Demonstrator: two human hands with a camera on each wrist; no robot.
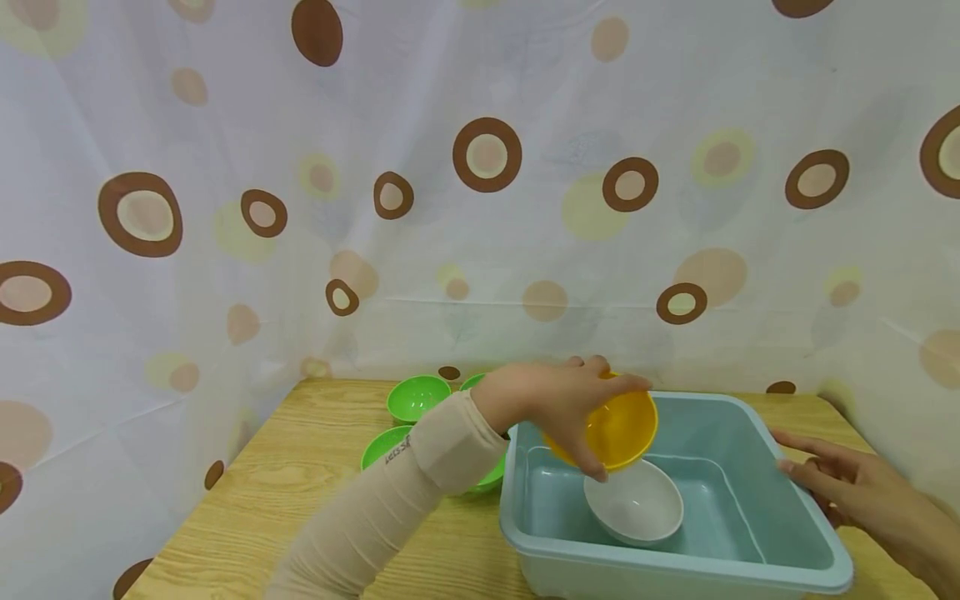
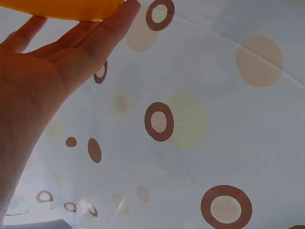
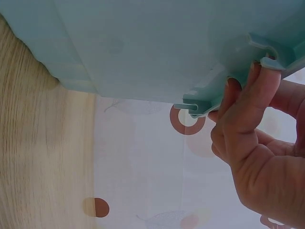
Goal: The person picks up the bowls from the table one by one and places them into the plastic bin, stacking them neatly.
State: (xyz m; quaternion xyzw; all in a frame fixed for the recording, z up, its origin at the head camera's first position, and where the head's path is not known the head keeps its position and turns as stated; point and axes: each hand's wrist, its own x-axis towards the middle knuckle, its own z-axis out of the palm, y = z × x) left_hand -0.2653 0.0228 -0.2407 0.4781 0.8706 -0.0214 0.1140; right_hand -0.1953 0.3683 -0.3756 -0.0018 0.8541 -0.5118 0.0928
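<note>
My left hand [image 1: 558,404] holds an orange bowl [image 1: 622,429] by its rim, tilted, above the left part of a light blue plastic basin [image 1: 675,571]. In the left wrist view, the fingers lie against the underside of the orange bowl [image 2: 62,8]. A white bowl [image 1: 633,504] sits inside the basin below it. My right hand [image 1: 851,479] grips the basin's right rim. From the right wrist view, the fingers of the right hand [image 3: 252,133] curl up under the rim of the basin [image 3: 133,52].
Several green bowls [image 1: 418,398] stand on the wooden table [image 1: 255,500] left of the basin, partly hidden by the left forearm. A white curtain [image 1: 420,250] with brown and beige circles hangs behind the table and at its sides.
</note>
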